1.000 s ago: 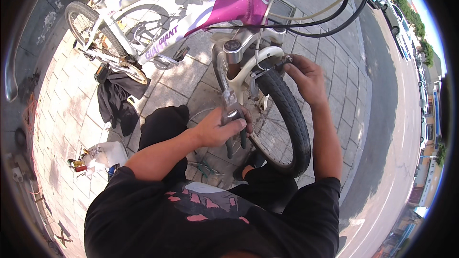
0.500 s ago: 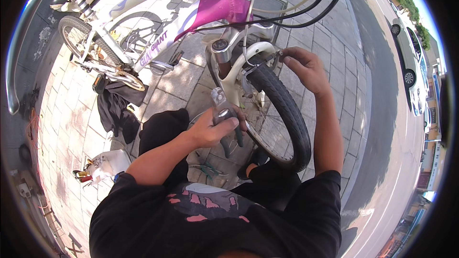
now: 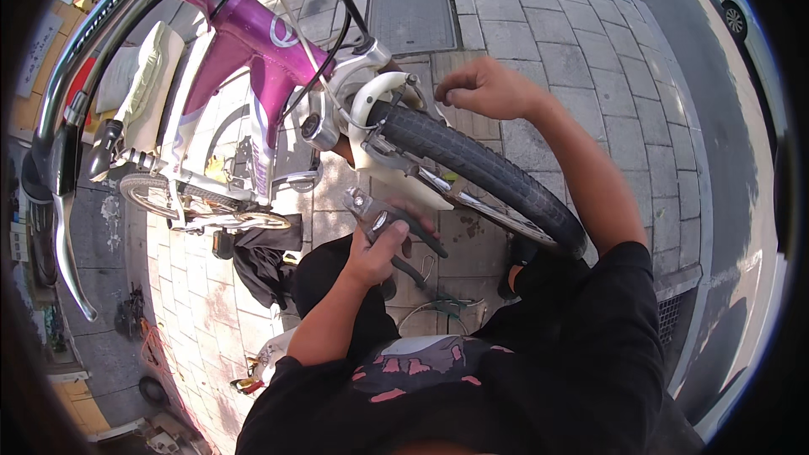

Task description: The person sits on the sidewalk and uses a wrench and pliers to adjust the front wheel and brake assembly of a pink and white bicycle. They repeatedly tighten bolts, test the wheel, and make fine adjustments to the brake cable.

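One pair of pliers (image 3: pixel 364 205) is gripped in the left hand (image 3: pixel 377 253), near the centre of the frame. The palm and fingers are wrapped round it close to the pivot, with the thumb laid across, seemingly so that its weight is carried near the head; its two dark handles are spread apart and pointed to the lower right. The right hand (image 3: pixel 497 88), right of the upper centre, is held with fingers curled just beside the front brake (image 3: pixel 412 82); whether anything is pinched there cannot be told (the fingertips are small and dark).

One bicycle (image 3: pixel 261 46) is stood across the upper left. Its front wheel (image 3: pixel 480 160) is angled toward the lower right, its near end by the right leg, probably so that it is steadied and the brake is kept within reach of both hands.

Of the bicycle's parts, two wheels, one saddle (image 3: pixel 105 147) and one brake lever (image 3: pixel 65 227) can be counted. One dark cloth (image 3: pixel 265 274) is laid on the pavement left of centre, one metal cover (image 3: pixel 409 13) is set into it at upper centre, and one car (image 3: pixel 746 50) is cut off at upper right.
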`<state>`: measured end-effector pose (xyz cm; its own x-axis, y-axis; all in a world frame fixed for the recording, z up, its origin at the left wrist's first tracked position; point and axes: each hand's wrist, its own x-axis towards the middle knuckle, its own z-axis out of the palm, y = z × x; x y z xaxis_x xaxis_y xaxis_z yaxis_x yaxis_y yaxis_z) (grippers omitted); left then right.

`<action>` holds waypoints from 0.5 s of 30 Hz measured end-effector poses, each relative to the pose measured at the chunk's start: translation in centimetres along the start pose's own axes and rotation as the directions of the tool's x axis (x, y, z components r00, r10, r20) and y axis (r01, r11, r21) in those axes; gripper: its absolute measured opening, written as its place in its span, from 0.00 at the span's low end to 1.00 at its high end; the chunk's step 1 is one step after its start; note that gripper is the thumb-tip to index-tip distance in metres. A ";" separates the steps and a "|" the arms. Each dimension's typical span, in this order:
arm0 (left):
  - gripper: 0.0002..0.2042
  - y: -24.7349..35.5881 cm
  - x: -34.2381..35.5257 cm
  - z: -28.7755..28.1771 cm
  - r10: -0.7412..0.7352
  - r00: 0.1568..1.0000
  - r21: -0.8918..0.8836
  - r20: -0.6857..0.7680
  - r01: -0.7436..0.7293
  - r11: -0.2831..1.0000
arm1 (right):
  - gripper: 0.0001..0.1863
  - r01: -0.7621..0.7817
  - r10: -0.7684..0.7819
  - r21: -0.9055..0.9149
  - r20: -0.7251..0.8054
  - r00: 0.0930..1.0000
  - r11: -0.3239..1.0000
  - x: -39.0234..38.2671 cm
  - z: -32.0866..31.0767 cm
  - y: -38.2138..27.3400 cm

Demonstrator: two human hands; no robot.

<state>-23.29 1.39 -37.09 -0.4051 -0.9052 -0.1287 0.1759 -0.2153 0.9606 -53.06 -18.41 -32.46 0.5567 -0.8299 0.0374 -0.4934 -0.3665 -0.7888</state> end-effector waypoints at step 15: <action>0.19 -0.8 -0.1 2.2 0.156 0.988 0.035 -0.009 -0.156 0.987 | 0.38 0.089 -0.144 -0.198 -0.285 0.948 0.976 -18.2 7.4 -16.5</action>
<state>-25.32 2.44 -37.31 -0.3648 -0.9308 0.0211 0.2054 -0.0583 0.9769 -50.11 5.83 -24.65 0.4080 -0.8534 0.3243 -0.5645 -0.5150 -0.6451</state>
